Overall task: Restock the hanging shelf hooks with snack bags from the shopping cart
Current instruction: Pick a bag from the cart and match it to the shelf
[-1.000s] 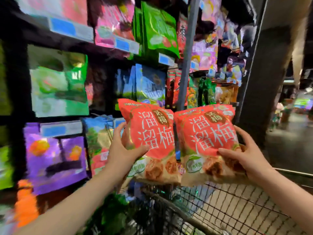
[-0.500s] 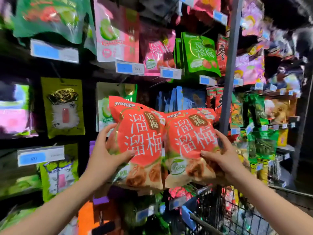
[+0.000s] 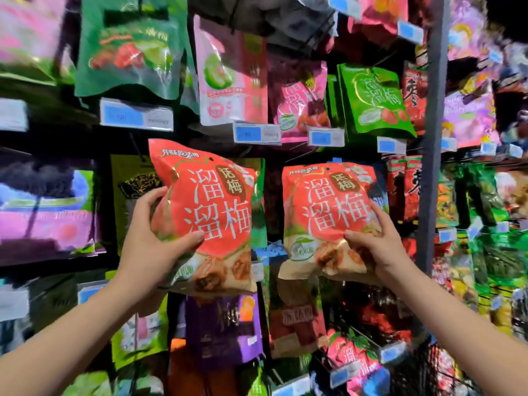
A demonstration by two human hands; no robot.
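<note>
Top edges lie above the fingers (image 3: 191, 238): left hand (image 3: 148, 241) pinches tilted left plum bag (image 3: 211, 201), right hand (image 3: 383, 250) pinches upright right plum bag (image 3: 323, 212), nearer the shelf upright (image 3: 431, 195).

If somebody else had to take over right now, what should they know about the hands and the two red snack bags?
Left hand: grips the left red bag by its lower left side. The bag is tilted.
Right hand: grips the right red bag by its lower right corner. This bag is more upright.
The bags are apart, side by side, raised in front of the shelf at its middle row.
Done: both bags are lifted up to the shelf.
Left: slip each bag's top hole onto a hook. I cannot tell whether the right bag has caught one.
</note>
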